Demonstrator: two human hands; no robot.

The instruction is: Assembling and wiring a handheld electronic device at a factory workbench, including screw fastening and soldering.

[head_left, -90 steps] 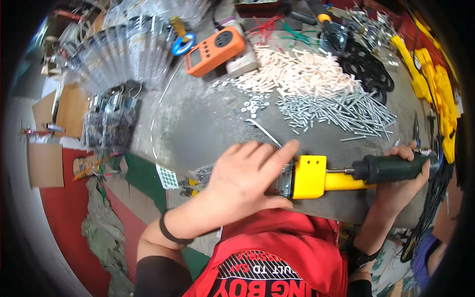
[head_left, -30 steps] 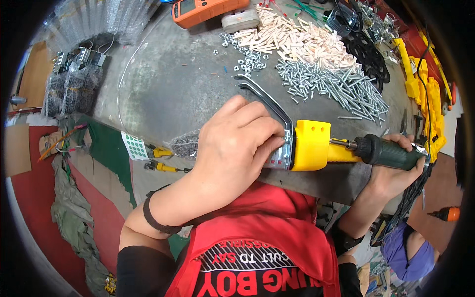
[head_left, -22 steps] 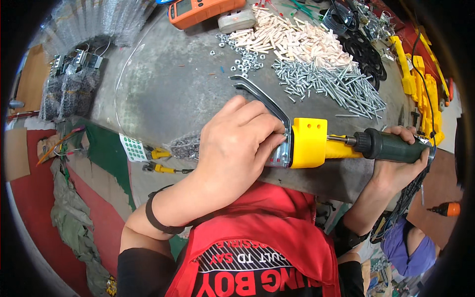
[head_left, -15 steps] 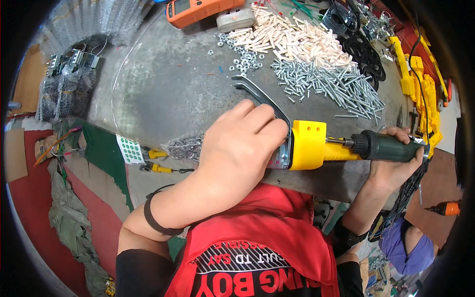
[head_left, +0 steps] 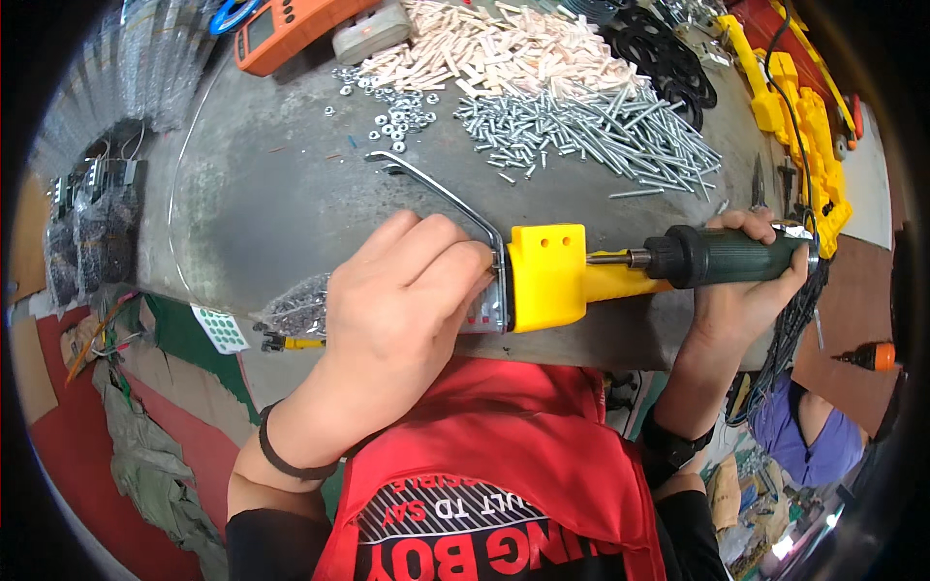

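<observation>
A yellow plastic housing point(head_left: 547, 276) with a handle running right lies across in front of me. A bent dark metal bracket point(head_left: 448, 194) sticks up and left from its front end. My left hand point(head_left: 397, 305) is closed around that front end, fingers pinched beside the bracket's base; what lies under the fingertips is hidden. In my right hand point(head_left: 741, 300) is a dark green electric screwdriver point(head_left: 741, 254), held level. Its bit point(head_left: 610, 259) points left and meets the housing's right side.
Beyond my hands lie piles of screws point(head_left: 591, 136), nuts point(head_left: 402, 121) and pale wooden strips point(head_left: 504, 48). An orange meter point(head_left: 291, 34) sits at the far left. Yellow housings point(head_left: 823, 174) are stacked at the right. Bubble-wrapped parts point(head_left: 92, 228) stand on the left edge. A person in purple point(head_left: 804, 441) is at lower right.
The whole scene has shifted left in the view, table and hands together. Both hands keep their grips, and the bit still meets the housing.
</observation>
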